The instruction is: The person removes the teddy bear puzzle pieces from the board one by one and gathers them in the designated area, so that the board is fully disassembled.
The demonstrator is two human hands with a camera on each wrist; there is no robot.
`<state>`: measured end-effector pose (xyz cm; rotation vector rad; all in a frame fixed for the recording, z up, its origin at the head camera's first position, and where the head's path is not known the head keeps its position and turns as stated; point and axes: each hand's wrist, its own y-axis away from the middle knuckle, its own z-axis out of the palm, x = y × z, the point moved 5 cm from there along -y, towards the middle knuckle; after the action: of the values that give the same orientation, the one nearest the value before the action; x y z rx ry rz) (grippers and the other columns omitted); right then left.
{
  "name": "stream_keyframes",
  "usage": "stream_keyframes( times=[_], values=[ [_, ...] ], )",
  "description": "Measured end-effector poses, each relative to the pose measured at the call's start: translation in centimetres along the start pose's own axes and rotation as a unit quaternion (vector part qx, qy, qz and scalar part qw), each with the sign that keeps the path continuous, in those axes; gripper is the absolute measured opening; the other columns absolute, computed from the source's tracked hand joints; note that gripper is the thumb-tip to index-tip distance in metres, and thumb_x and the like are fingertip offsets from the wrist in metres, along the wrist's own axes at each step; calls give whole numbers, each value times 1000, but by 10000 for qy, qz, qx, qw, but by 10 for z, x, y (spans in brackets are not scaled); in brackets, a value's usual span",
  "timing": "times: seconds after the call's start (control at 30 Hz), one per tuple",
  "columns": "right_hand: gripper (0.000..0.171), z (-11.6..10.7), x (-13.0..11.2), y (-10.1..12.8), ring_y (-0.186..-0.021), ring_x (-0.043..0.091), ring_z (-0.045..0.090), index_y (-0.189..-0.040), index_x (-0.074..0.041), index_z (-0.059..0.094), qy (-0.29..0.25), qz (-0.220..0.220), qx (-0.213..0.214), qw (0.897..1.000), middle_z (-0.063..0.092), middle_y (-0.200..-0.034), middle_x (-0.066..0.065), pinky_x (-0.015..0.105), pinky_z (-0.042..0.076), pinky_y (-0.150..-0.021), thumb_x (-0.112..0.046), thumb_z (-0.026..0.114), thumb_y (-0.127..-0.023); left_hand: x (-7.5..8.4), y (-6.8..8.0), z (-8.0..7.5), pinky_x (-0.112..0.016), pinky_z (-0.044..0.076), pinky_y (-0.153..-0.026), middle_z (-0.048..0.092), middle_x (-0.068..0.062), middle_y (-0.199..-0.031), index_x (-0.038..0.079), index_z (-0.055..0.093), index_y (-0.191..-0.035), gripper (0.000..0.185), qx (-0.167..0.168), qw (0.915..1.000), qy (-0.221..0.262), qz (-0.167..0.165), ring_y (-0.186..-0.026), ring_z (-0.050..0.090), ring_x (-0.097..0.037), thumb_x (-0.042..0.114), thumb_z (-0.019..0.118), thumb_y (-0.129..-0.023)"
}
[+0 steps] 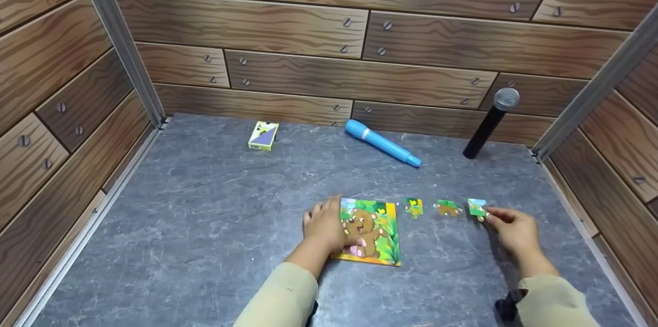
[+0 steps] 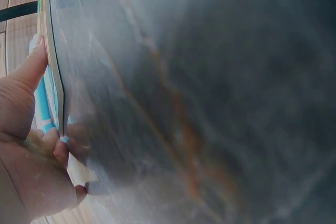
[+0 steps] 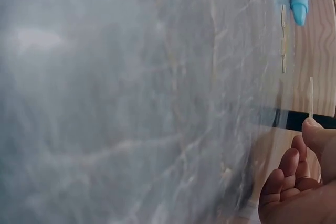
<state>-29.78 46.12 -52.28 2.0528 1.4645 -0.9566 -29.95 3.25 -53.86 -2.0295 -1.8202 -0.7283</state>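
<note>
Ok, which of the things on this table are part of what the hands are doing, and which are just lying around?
In use: puzzle board under the left hand; the loose piece pinched by the right hand; two more loose pieces.

Lying about: card box; blue torch; black microphone.

Both arms in long beige sleeves, cuffs ending just behind each grip. Left grip [image 1: 325, 225] bare. Right grip [image 1: 514, 230] bare; black strap below right cuff.
</note>
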Motion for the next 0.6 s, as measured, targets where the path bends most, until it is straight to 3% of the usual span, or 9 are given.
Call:
stream_keyframes(
  times=[0.1, 0.23, 0.33, 0.47, 0.6],
  values=[
    [30, 2, 1, -4, -84, 0, 58, -126, 10, 71, 71, 96, -96, 9999, 76, -115, 24, 14, 48, -67, -7, 71, -101, -1, 0, -1, -61, 23, -122, 46, -8, -163, 15, 36, -166, 118, 41, 10000, 36, -14, -150, 39, -34, 57, 94, -72],
    [31, 3, 4, -6, -102, 24, 66, -126, 10, 71, 105, 177, -107, 9997, 74, -118, 26, 12, 45, -70, -8, 70, -101, -1, -1, 1, -60, 24, -122, 46, -8, -163, 15, 36, -166, 119, 10, 10000, 5, -38, -150, 39, -34, 58, 94, -71],
    [31, 5, 6, -7, -117, 39, 63, -127, 10, 71, 123, 213, -72, 9997, 73, -120, 28, 11, 43, -70, -7, 70, -101, -1, -1, 0, -60, 23, -123, 45, -8, -164, 15, 35, -166, 121, -5, 10000, 11, -41, -150, 38, -34, 58, 94, -70],
    [31, 7, 8, -10, -120, 44, 61, -127, 11, 70, 153, 234, -63, 9996, 73, -121, 29, 12, 44, -72, -5, 70, -101, -1, -1, 0, -61, 21, -124, 43, -8, -166, 15, 33, -167, 122, -23, 10000, 39, -39, -151, 37, -34, 58, 94, -70],
    [32, 9, 10, -12, -124, 48, 60, -129, 11, 69, 173, 297, -161, 9993, 70, -125, 30, 24, 48, -82, -6, 68, -102, -2, -1, 0, -61, 21, -123, 43, -8, -166, 15, 33, -167, 122, -59, 10000, 16, -41, -151, 37, -34, 58, 94, -70]
  ],
)
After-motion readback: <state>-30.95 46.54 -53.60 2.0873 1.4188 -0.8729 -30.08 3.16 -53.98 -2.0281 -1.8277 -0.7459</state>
